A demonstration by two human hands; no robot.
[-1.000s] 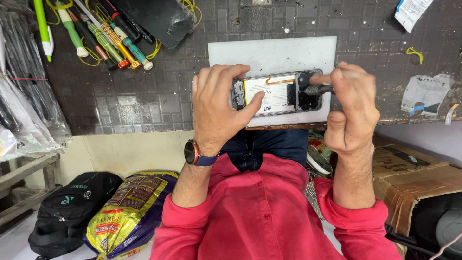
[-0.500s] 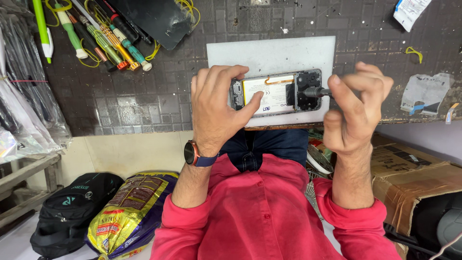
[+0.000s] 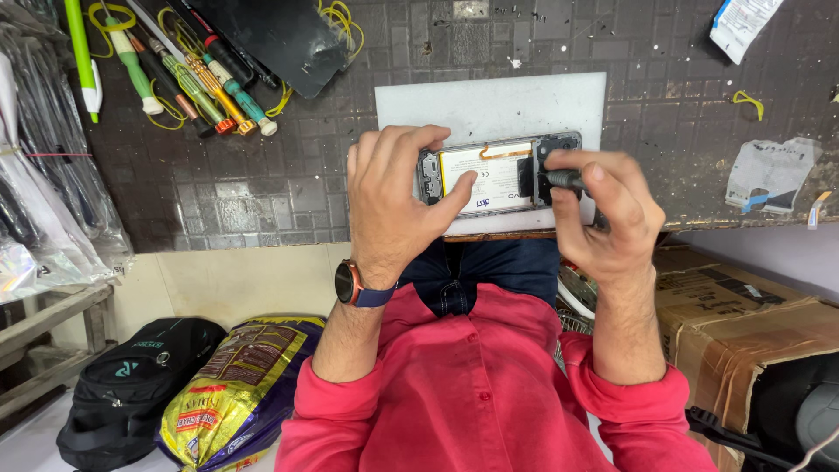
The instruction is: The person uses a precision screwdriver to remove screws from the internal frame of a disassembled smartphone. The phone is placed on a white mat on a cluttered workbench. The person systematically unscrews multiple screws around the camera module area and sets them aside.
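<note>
An opened phone (image 3: 491,175) with its back cover off and a white battery showing lies on a white mat (image 3: 489,109) on the dark tiled worktop. My left hand (image 3: 393,201) grips the phone's left end, thumb pressed on the battery. My right hand (image 3: 603,214) is closed around a dark-handled screwdriver (image 3: 562,180), whose tip rests on the phone's right, camera end.
Several screwdrivers (image 3: 201,83) and a black panel (image 3: 271,39) lie at the back left. Plastic bags (image 3: 769,170) and yellow ties are on the right. Below the bench edge are a black backpack (image 3: 122,385), a yellow sack (image 3: 236,393) and a cardboard box (image 3: 743,323).
My right hand has shifted its hold on the screwdriver, fingers curling down over the handle as it turns. My left hand and the phone stay in place.
</note>
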